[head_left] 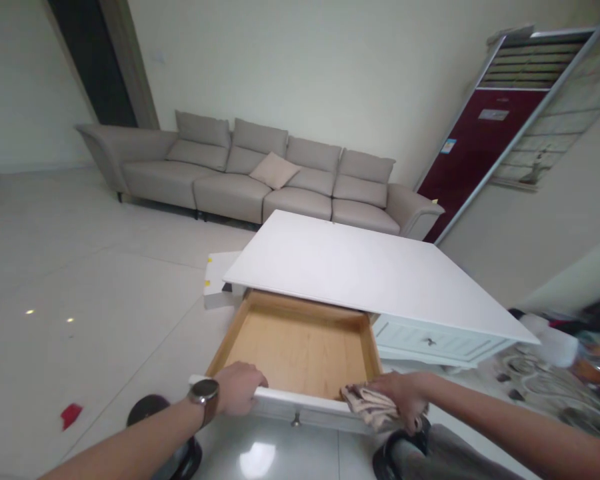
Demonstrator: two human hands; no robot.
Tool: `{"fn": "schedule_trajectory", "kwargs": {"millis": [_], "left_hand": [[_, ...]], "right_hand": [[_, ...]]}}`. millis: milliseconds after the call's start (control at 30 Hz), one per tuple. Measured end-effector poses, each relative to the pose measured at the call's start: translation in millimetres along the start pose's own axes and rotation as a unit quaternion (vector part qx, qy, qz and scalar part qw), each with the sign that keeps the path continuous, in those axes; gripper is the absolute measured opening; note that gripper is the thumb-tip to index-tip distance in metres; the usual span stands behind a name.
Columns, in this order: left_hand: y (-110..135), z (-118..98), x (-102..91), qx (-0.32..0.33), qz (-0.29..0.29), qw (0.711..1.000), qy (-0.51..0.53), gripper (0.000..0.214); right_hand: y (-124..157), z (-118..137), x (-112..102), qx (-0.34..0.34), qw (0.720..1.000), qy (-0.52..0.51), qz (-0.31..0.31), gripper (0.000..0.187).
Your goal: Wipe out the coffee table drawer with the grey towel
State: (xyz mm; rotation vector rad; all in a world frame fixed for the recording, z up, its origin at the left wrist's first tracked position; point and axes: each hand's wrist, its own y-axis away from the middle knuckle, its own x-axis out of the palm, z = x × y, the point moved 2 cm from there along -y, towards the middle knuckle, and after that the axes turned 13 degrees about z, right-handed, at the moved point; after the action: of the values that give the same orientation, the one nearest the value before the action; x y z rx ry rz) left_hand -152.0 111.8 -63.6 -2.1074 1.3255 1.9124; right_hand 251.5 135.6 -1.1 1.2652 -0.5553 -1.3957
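A white coffee table (360, 267) has its left drawer (300, 343) pulled out, showing a bare wooden bottom. My left hand (237, 388), with a watch on the wrist, grips the top of the drawer's white front panel near its left end. My right hand (403, 400) is closed on a crumpled beige cloth (367, 403) that rests on the drawer front's right end. A small metal knob (295, 420) sits on the drawer front between my hands.
A second, closed drawer (430, 341) is to the right. A grey sofa (260, 173) stands along the back wall, a dark red standing air conditioner (475, 153) at right. Clutter lies on the floor at right (555, 373). A small red scrap (71, 413) is on the tiles.
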Motion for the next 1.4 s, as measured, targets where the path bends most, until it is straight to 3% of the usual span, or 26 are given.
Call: {"fn": "schedule_trajectory", "kwargs": {"millis": [67,200,300,467,633,733,833,1033,1133,1233,1400], "left_hand": [[-0.9,0.3,1.0,0.003,-0.003,1.0,0.0,0.037],[0.0,-0.5,0.4,0.001,-0.01,1.0,0.0,0.035],[2.0,-2.1,-1.2,-0.001,-0.015,1.0,-0.005,0.034],[2.2,-3.0,-1.1,-0.01,-0.022,1.0,-0.006,0.034],[0.4,-1.6,3.1,-0.044,-0.015,0.999,-0.008,0.034],[0.5,-1.1,3.3,-0.059,-0.014,0.998,-0.021,0.03],[0.8,-2.5,0.7,-0.046,-0.01,0.998,-0.037,0.028],[2.6,-5.2,-4.1,-0.03,-0.004,0.999,-0.02,0.028],[3.1,-4.7,-3.4,-0.036,-0.004,0.999,-0.007,0.026],[3.0,-4.4,-2.3,-0.038,-0.003,0.999,0.002,0.025],[4.9,-5.5,-3.2,-0.037,0.02,0.999,-0.008,0.026]], "right_hand": [[2.7,-4.7,0.0,-0.025,1.0,0.015,-0.009,0.074],[-1.0,-13.8,-1.2,-0.024,1.0,0.001,-0.018,0.032],[-16.5,-5.2,-4.9,-0.041,0.999,0.003,-0.032,0.018],[-63.5,50.2,-18.4,-0.129,0.989,0.043,-0.053,0.02],[-117.3,128.6,-37.5,-0.142,0.985,0.074,-0.06,0.038],[-131.5,151.9,-48.5,-0.125,0.989,0.072,-0.044,0.046],[-121.9,139.3,-51.4,-0.1,0.993,0.067,-0.004,0.045],[-59.3,46.2,-30.0,0.019,0.997,0.039,0.062,0.038],[-36.9,15.5,-18.3,0.067,0.995,0.014,0.066,0.043],[-37.4,17.2,-15.0,0.052,0.996,0.06,0.03,0.041],[-69.5,56.6,-22.8,-0.019,0.987,0.151,-0.046,0.038]]}}
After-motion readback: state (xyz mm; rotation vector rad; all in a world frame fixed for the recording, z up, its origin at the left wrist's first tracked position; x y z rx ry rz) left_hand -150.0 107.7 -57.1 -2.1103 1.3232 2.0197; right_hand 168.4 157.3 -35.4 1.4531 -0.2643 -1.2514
